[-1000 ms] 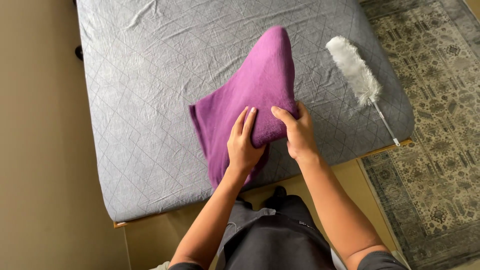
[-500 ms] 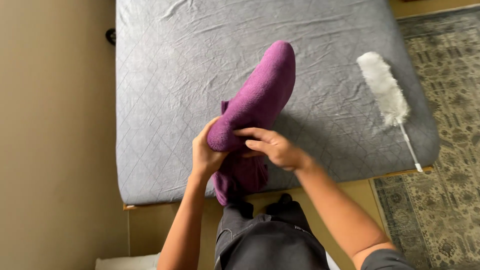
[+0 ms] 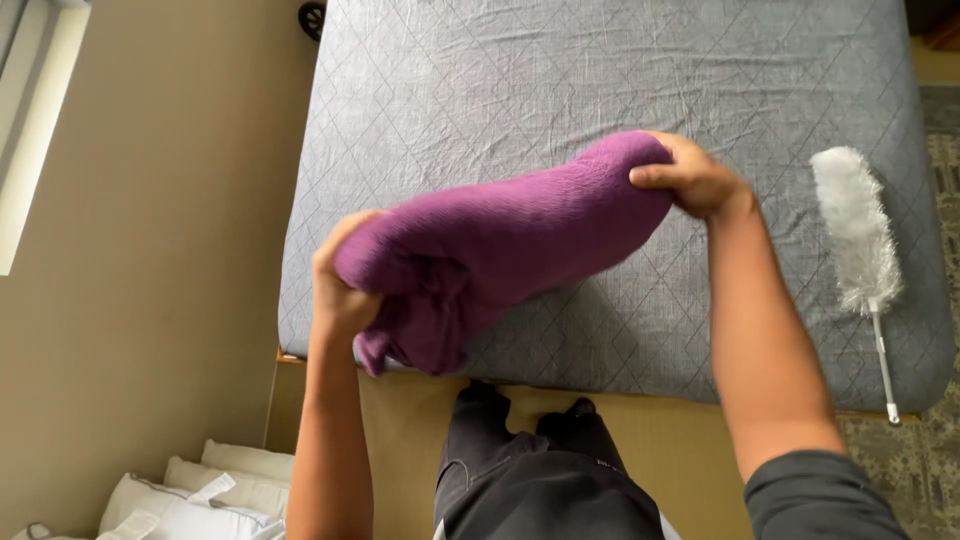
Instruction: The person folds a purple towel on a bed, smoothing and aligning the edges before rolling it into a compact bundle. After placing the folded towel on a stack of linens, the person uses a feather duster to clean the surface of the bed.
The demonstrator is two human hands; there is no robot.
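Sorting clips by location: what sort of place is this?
Probably a bedroom: a bed with a grey quilted cover, white pillows on the floor, and a patterned rug. Both hands hold a purple cloth.

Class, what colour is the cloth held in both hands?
Purple; the cloth shows plainly in the head view.

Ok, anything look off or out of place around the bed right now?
Only small things. The white duster lies on the grey bedcover, its handle poking past the bed's near edge. Both hands, left hand and right hand, grip the purple cloth. Nothing spilled or damaged.
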